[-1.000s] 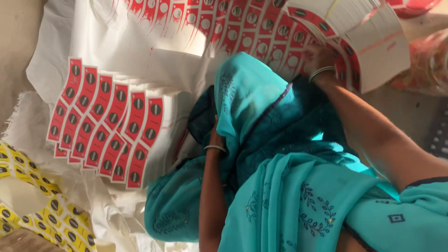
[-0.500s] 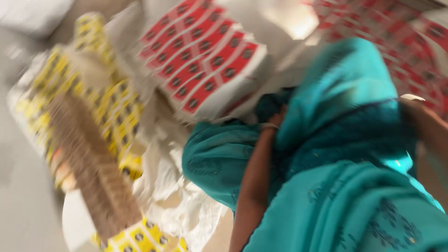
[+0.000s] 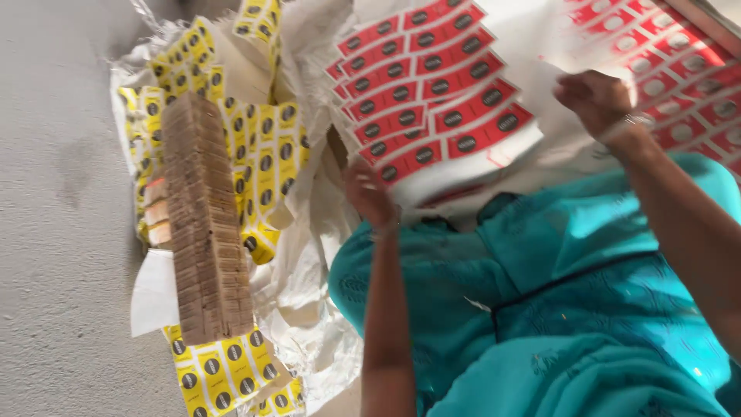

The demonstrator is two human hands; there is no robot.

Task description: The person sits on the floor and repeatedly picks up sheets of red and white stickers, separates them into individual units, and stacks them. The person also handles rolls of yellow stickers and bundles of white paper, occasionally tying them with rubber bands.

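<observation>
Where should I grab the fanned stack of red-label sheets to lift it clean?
Probably best by the near bare white edge of the stack of red-label sheets, coming from the person's side. The sheets overlap like shingles, so pinching that lower edge should catch all layers together. The left hand already touches that corner; the right hand holds a white sheet at the far-right edge.

Red labels (image 3: 432,85) with black ovals between the hands; yellow labels (image 3: 266,154) with black dots beside a brown stack (image 3: 204,224); teal patterned cloth (image 3: 556,309); grey floor (image 3: 62,232).
</observation>
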